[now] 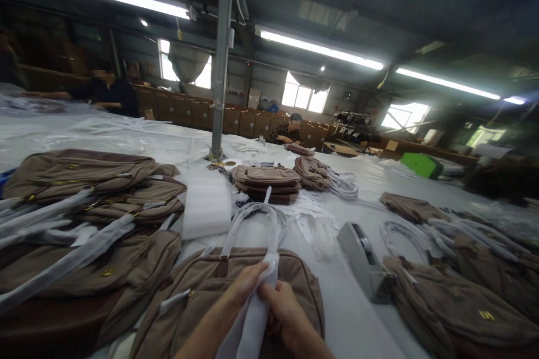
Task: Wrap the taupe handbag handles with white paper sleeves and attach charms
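Note:
A brown fabric handbag (pixel 202 280) lies on the table in front of me, its two looped handles (pixel 248 210) covered in thin whitish wrap. Over the front of it runs a strip of white wrapping (pixel 255 320), narrow at the top and wider toward me. My left hand (pixel 251 279) is closed on the strip's upper part, thumb on top. Just to the right and slightly lower, my right hand (pixel 283 304) pinches the same strip with curled fingers. A small wrapped zipper pull (pixel 174 302) sticks out left of my forearm.
More brown bags (pixel 84 179) are piled at left, others (pixel 458 303) at right. A grey tape dispenser (pixel 364 261) stands beside the handbag. White foam sheets (pixel 206 207) lie behind it, near stacked bags (pixel 266 179). A metal post (pixel 221 67) rises from the table; people sit beyond.

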The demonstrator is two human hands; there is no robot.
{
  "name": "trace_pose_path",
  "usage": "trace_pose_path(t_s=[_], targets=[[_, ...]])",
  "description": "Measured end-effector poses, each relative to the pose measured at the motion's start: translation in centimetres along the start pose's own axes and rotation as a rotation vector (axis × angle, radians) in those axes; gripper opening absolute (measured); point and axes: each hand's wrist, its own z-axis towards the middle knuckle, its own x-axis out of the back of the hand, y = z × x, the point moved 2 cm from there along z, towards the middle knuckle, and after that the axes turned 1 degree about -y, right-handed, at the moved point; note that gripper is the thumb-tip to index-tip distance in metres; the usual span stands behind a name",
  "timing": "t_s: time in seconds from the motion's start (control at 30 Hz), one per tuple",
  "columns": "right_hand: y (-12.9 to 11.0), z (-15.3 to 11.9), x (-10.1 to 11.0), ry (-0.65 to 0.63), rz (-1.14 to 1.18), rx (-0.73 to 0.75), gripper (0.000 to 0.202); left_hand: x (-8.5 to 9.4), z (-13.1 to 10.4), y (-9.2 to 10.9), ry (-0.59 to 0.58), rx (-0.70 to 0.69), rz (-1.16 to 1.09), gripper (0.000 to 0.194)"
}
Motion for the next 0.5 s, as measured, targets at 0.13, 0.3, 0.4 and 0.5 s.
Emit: trace_pose_path(t_s=[0.13,0.3,0.4,0.5], targets=[[-0.4,-0.1,-0.3,0.019,0.032,0.066,0.018,1.1,-2.5,0.4,-0.094,-0.032,0.143,0.05],[-0.3,-0.3,-0.5,0.027,0.038,0.098,0.009,2.0,-5.3,-1.5,-0.073,-0.167,0.286,0.037],[-0.2,-0.1,-0.5,0.018,0.007,0.054,0.009,1.7,-5.9,-2.1,0.024,-0.26,0.363,0.026],[-0.2,0.4,-0.4,0.015,-0.009,0.022,0.013,1.5,-6.0,-1.7,0.073,-0.291,0.462,0.026]])
